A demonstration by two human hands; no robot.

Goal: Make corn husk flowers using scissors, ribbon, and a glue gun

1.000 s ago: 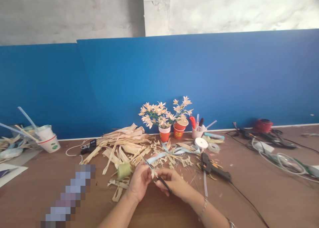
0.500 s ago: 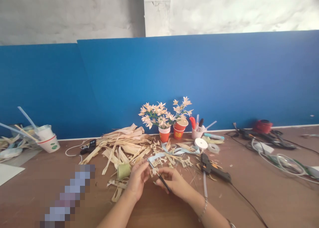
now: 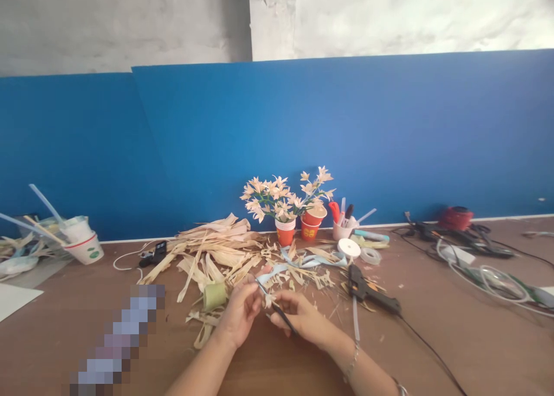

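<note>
Blue partition panels (image 3: pixel 303 124) are standing behind a brown table (image 3: pixel 433 332), with a bare grey wall (image 3: pixel 130 26) rising above them. Over the near part of the table, a small pale petal-like piece (image 3: pixel 269 299) is sitting between the left hand (image 3: pixel 240 315) and the right hand (image 3: pixel 300 315), with the right fingertips looking the nearer to it. A slim dark-handled tool (image 3: pixel 283 318) is crossing that same gap, its long axis slanting from the right hand forward and to the left, its metal end pointing away from the body close by the left fingertips. The right hand is gripping the dark handle; the left is curling with its thumb and fingers near together, though whether it is pinching the piece or the metal end I cannot tell. Beyond, dry husk strips (image 3: pixel 225 251) are lying heaped, a green roll (image 3: pixel 215 297) is resting just beside the left hand on its outer side, and a glue gun (image 3: pixel 372 295) is lying to the right, well apart from the piece
</note>
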